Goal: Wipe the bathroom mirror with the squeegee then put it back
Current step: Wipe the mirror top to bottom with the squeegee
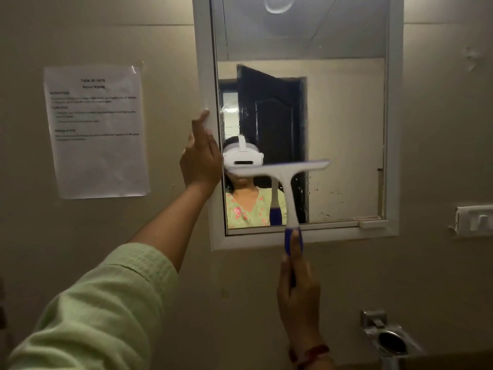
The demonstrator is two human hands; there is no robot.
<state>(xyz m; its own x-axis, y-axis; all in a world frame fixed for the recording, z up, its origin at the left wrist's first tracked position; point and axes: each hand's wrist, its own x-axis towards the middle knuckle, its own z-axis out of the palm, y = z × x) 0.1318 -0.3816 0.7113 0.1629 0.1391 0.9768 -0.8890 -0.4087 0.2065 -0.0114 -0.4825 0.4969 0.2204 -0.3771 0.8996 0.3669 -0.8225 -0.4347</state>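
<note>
Now right hand (298, 289) grasping squeegee (286, 177) by handle, against mirror (346, 129); left hand (201, 158) released, resting against frame (205, 76).

The wall (440, 129) bears mirror (346, 116), paper (98, 134), soap holder (392, 340).

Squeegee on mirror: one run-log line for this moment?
phase: wiping; right hand: grips squeegee handle; blade: across lower mirror; left hand: on mirror frame

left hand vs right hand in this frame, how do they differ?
Left hand, fingers extended, rests on the mirror frame's left edge; right hand curls round the squeegee's blue grip. Left hand is higher, beside the frame; right hand is below it. Right wrist wears a red band; left wrist is bare. Both are raised toward the frame.
</note>
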